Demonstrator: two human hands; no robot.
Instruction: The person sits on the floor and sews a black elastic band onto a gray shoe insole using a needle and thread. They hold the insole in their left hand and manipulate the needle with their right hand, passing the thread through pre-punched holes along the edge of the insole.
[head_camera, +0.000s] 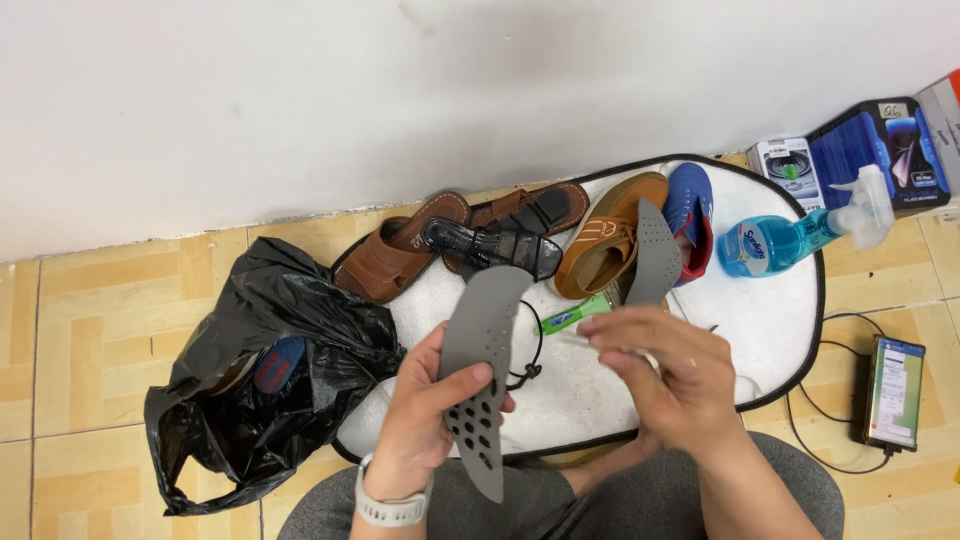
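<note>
Gripped in the left hand (425, 405), a grey perforated insole (484, 370) stood nearly upright over the near edge of the white mat (780, 320), thumb across its front and fingers behind. That wrist carried a pale watch (390, 505). Just to the right, the right hand (665, 375) was blurred, its fingers curled toward the insole; whether they pinched anything could not be told. A green tube (578, 315) showed just above those fingers, lying on the mat or held, unclear which.

Further back on the mat, a 2nd grey insole (652, 255) leaned out of a tan shoe (605, 240), with a blue shoe (692, 215) touching it on the right. To the left of the tan shoe lay a black sandal (495, 248), and 2 brown sandals (400, 255) overlapped the far left edge. A thin black cord (530, 365) looped on the mat behind the held insole.

A blue spray bottle (790, 238) lay across the far right edge of the mat, with 2 boxes (850, 160) beyond it by the wall. Off the left edge, a black plastic bag (265, 370) sat on the tiled floor (90, 330). A phone (893, 392) on a cable lay on the floor, off the right edge.
</note>
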